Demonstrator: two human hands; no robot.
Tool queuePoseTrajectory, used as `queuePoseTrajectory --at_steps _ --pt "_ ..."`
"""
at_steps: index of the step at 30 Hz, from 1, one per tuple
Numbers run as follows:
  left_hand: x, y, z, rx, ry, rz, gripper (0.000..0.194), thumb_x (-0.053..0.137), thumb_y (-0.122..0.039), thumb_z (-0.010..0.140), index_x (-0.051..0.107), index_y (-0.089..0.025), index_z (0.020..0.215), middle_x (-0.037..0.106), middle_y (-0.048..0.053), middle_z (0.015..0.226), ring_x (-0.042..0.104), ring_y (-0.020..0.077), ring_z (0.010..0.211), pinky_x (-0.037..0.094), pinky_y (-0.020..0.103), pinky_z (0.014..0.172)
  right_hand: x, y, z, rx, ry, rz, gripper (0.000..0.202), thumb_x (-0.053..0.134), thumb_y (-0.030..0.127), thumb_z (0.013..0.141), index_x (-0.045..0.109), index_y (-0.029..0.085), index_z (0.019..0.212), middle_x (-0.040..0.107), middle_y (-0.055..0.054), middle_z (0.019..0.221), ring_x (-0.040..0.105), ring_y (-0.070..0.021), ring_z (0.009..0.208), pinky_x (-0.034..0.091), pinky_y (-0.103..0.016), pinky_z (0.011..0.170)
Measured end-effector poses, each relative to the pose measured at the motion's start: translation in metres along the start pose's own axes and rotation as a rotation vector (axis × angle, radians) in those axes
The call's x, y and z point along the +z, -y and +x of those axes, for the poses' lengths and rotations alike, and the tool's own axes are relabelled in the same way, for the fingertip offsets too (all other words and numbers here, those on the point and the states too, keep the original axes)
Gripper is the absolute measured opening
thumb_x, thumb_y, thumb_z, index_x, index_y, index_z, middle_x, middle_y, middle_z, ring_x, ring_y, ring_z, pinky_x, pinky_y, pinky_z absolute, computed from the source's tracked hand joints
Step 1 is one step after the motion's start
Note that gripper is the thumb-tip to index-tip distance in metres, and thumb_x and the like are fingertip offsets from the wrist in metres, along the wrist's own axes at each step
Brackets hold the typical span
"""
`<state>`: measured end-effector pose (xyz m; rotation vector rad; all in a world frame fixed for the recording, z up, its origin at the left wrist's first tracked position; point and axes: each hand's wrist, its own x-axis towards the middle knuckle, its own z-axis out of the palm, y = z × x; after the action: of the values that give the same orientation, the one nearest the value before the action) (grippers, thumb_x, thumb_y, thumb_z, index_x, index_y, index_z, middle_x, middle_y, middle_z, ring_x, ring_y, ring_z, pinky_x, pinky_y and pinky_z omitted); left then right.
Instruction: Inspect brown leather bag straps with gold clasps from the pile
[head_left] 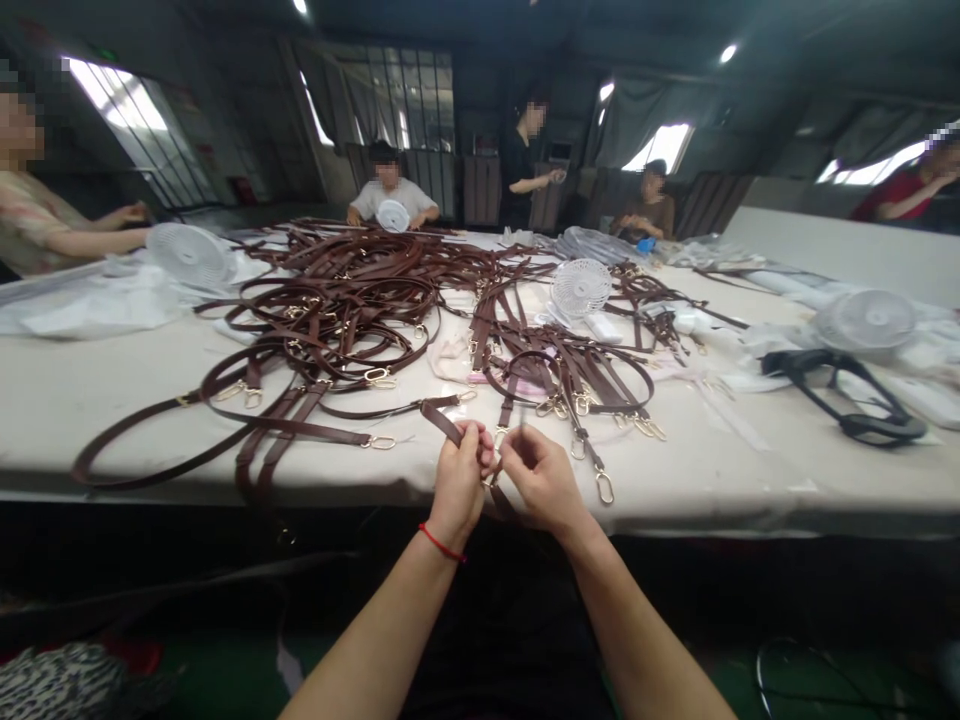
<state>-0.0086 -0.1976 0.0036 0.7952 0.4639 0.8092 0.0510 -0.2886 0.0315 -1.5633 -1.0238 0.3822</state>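
At the table's front edge, my left hand (463, 468) is closed around a dark brown leather strap (441, 418), whose flat length runs up and left onto the table. My right hand (541, 472) is close beside it, thumb and fingers pinched together. A thin dark thing rises from that pinch, too small to make out. Between the hands is a bit of gold-coloured metal, and a brown strap part hangs below, partly hidden. Right of my hands lie brown straps with gold oval clasps, one clasp (604, 487) near the edge. Another clasp (382, 442) lies to the left.
A large pile of brown straps (352, 260) covers the middle of the cream-covered table (712, 490). White fans (581, 288) stand among the straps and plastic bags. A black frame-like object (847, 395) lies at right. Several people sit or stand around the table.
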Motion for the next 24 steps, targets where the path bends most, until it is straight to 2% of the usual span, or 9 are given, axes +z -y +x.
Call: queuePoseTrajectory --at_steps 2,5,10,17,24 --pt "-0.002 -0.002 0.002 0.049 0.021 0.029 0.027 0.062 -0.037 0.083 0.047 -0.016 0.090 0.049 -0.002 0.069 0.038 0.0053 0.050 0.029 0.017 0.045 -0.007 -0.010 -0.005 0.037 0.017 0.155 0.026 0.051 0.040 0.094 0.056 0.014 0.091 0.054 -0.001 0.070 0.049 -0.0111 0.062 0.039 -0.023 0.058" --pt "-0.002 0.002 0.003 0.104 0.030 0.111 0.023 0.057 -0.036 0.088 0.046 -0.017 0.091 0.050 -0.002 0.072 0.038 0.0052 0.051 0.029 0.017 0.044 -0.014 -0.020 -0.014 0.055 0.033 0.262 0.027 0.050 0.040 0.095 0.055 0.015 0.101 0.055 -0.001 0.072 0.051 -0.0111 0.065 0.042 -0.023 0.061" --pt "0.001 0.011 -0.002 0.097 0.055 0.154 0.021 0.053 -0.037 0.091 0.045 -0.017 0.092 0.052 -0.001 0.076 0.039 0.0049 0.052 0.031 0.017 0.046 -0.018 -0.021 -0.021 0.054 0.020 0.275 0.026 0.051 0.040 0.096 0.055 0.015 0.101 0.056 -0.001 0.073 0.052 -0.0107 0.067 0.043 -0.022 0.061" --pt "0.003 0.004 -0.007 0.044 0.063 0.097 0.021 0.054 -0.034 0.089 0.045 -0.016 0.094 0.052 -0.001 0.077 0.042 0.0054 0.054 0.034 0.018 0.049 -0.017 -0.025 -0.025 0.073 0.042 0.231 0.024 0.050 0.038 0.097 0.055 0.015 0.102 0.060 -0.002 0.073 0.054 -0.0110 0.065 0.045 -0.022 0.062" --pt "0.005 0.006 -0.008 0.085 0.069 0.196 0.020 0.052 -0.036 0.090 0.044 -0.017 0.094 0.051 -0.001 0.076 0.041 0.0055 0.053 0.035 0.018 0.047 -0.012 -0.022 -0.028 0.050 -0.003 0.239 0.024 0.049 0.039 0.097 0.056 0.016 0.100 0.061 -0.002 0.075 0.056 -0.0111 0.066 0.047 -0.022 0.062"
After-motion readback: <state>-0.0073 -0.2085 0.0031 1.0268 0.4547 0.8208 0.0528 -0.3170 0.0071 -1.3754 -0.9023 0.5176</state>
